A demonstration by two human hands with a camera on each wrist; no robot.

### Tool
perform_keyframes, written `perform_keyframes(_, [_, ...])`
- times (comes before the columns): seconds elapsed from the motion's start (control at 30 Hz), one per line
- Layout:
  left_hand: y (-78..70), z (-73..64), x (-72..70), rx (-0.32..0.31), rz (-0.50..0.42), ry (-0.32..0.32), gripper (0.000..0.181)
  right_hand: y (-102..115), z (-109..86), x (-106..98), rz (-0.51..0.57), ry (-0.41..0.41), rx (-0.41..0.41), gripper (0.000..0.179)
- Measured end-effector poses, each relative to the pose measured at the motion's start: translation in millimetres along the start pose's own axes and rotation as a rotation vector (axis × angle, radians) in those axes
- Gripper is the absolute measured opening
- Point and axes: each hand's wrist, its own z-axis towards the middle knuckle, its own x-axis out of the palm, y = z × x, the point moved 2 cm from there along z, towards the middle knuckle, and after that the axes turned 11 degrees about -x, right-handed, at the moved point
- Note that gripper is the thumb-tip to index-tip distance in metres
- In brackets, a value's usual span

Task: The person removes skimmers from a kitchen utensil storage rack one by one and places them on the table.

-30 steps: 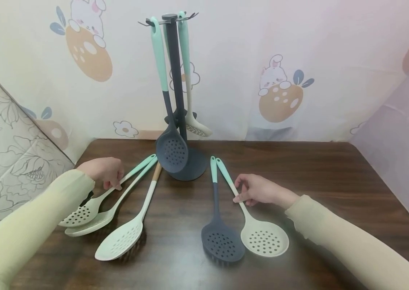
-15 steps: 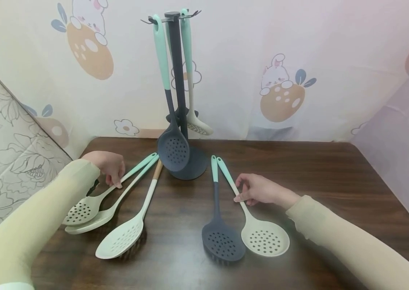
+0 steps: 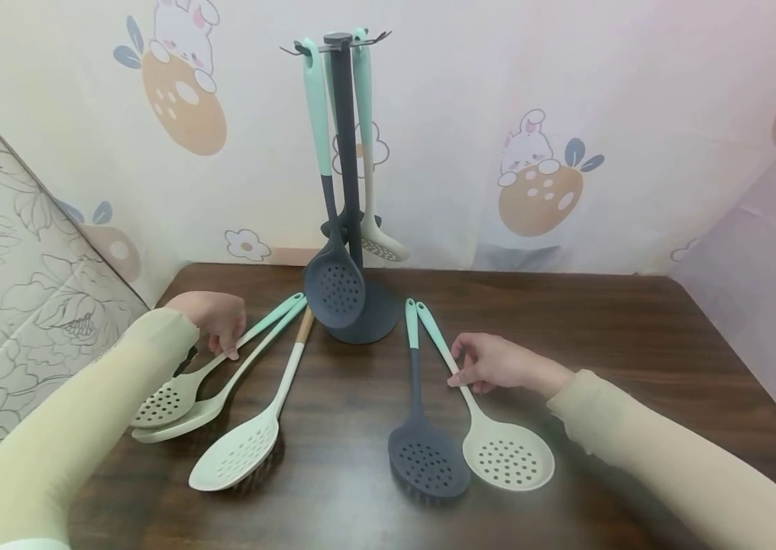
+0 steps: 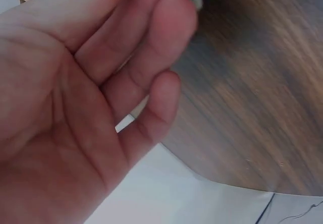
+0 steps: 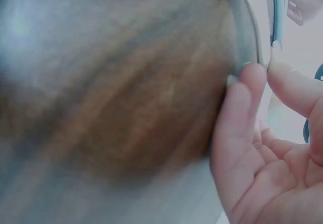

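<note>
On the left, my left hand (image 3: pixel 216 325) pinches the stem of a cream skimmer (image 3: pixel 161 405) with a mint handle. In the left wrist view its fingers (image 4: pixel 166 32) are curled. The skimmer's head overlaps a second cream utensil (image 3: pixel 192 420), mint-handled too. My right hand (image 3: pixel 494 363) pinches the stem of another cream skimmer (image 3: pixel 508 458) between thumb and fingers; its perforated head lies toward me. Beside that lies a dark grey skimmer (image 3: pixel 428 462) with a mint handle end. The right wrist view catches the right hand (image 5: pixel 272 148) holding a thin edge-on stem.
A black utensil stand (image 3: pixel 347 153) rises at the back middle, with a dark skimmer (image 3: pixel 335 286), a pale masher-like utensil (image 3: pixel 384 244) and another dark utensil on its hooks. A pale slotted spoon (image 3: pixel 240 451) with a wooden handle end lies on the brown table (image 3: pixel 333 458).
My left hand and its skimmer have shifted slightly rightward against the things beside them. The head view has moved a little. My right hand keeps its hold on the other cream skimmer.
</note>
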Motion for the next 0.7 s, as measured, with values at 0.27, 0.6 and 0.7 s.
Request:
perform_keyframes(0.27, [19.4,6.2,9.5,0.038,-0.161,0.041,0.023,7,2.6,-1,-0.068,0.028,-0.004,0.039])
perform_keyframes(0.6, [15.7,6.2,4.1,0.036,-0.101,0.024,0.024,30,8.7,-20,-0.211,-0.016,-0.047,0.023])
perform_keyframes(0.7, [13.1,6.9,2.8,0.018,-0.086,0.036,0.024,42,11.7,-25,-0.199,-0.038,-0.100,0.020])
